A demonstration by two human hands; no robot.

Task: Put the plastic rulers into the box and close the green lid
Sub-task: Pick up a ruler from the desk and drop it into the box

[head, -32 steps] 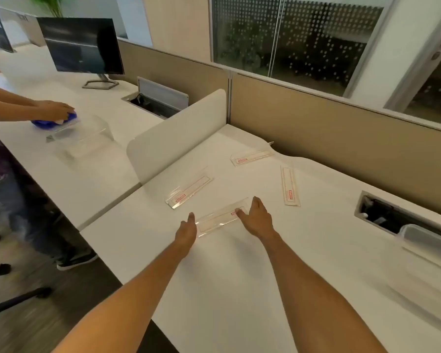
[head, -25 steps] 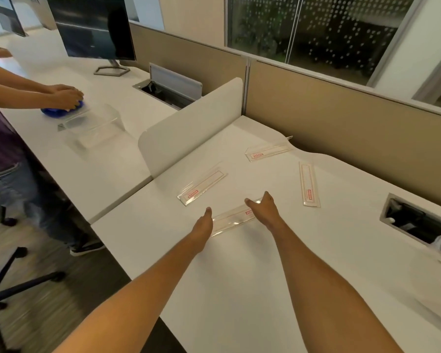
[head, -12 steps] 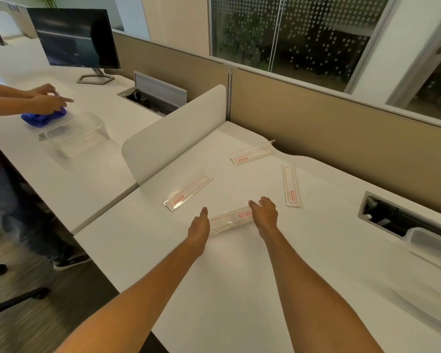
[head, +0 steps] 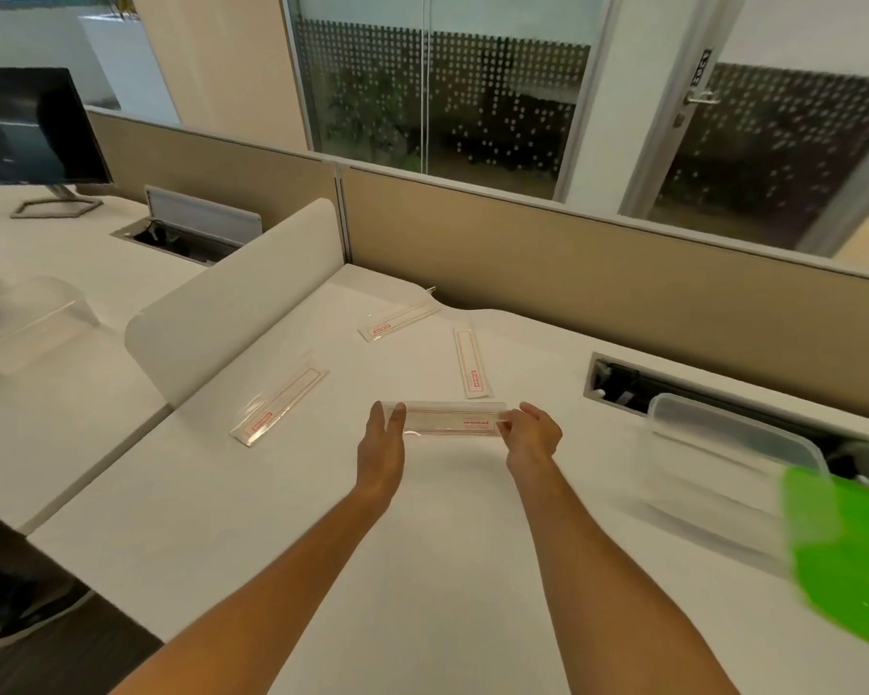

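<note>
At frame centre, left hand and right hand pinch 1 clear ruler by its ends. The slick plastic could slip before reaching the box at right.

A single wide-angle head camera looks forward and down over the white desk from the near edge, with both forearms entering from 6 o'clock, the hands close at centre, the partition toward 12 and the box at 3.
</note>
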